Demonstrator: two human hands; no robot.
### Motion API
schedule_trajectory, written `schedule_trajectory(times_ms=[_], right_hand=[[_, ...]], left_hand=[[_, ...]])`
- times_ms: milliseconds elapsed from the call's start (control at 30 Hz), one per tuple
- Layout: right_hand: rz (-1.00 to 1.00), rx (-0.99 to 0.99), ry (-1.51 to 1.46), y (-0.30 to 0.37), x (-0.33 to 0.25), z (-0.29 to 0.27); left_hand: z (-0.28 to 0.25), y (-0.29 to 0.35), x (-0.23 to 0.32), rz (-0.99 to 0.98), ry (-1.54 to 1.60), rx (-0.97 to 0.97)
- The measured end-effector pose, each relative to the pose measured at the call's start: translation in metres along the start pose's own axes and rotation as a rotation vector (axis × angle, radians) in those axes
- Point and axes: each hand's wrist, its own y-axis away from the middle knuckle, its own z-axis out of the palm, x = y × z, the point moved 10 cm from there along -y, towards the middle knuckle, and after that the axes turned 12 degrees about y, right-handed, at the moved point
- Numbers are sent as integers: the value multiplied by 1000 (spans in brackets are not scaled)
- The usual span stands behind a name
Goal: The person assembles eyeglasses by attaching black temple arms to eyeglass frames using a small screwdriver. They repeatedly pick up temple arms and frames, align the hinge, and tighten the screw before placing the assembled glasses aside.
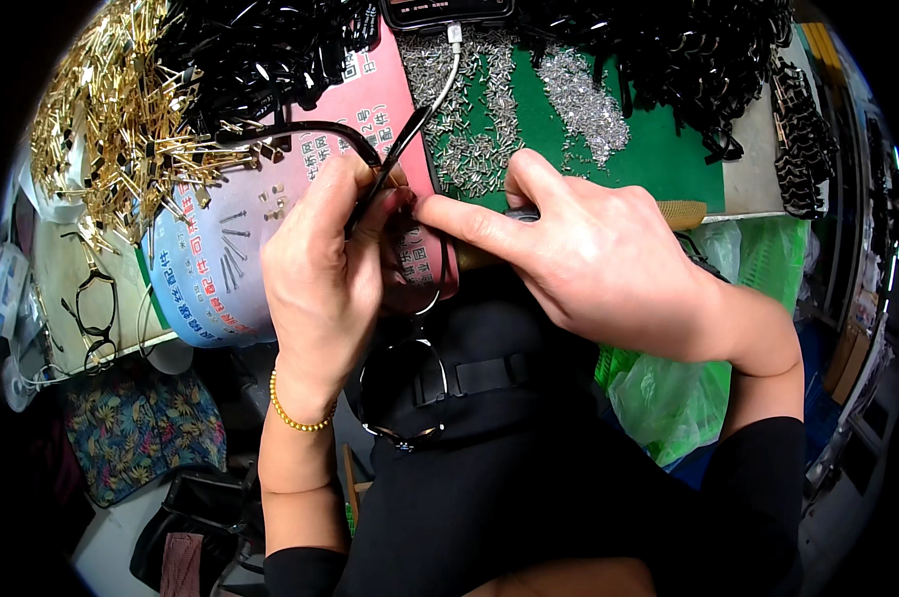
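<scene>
My left hand (320, 249) is closed, thumb and fingers pinching a pair of eyeglasses near a hinge. Two dark temples (406, 139) rise above that hand, and a thin metal rim (442, 360) hangs below it in front of my black clothing. From the right, my right hand (609, 254) reaches in with its index fingertip touching the spot beside my left thumb. Its other fingers are curled around a small dark grey piece (522, 214) that shows only in part. The pinched hinge is mostly hidden by my fingers.
Gold metal parts (101, 109) pile up at the far left, black temples (270, 50) along the back. Small silver screws (469, 129) and silver bits (584, 104) lie on a green mat (668, 164). A phone (449, 10) with a white cable stands behind; green plastic bags (668, 398) hang right.
</scene>
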Motion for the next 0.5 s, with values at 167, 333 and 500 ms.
schedule_trajectory(times_ms=[167,333,500], right_hand=[[17,39,35,0,-5,-3],[5,119,168,1,-11,-3],[-78,242,391,-5,-15,-10]], left_hand=[[-1,1,-8,-83,111,14],[2,0,-9,-96,215,23],[0,0,-13,-149,262,39]])
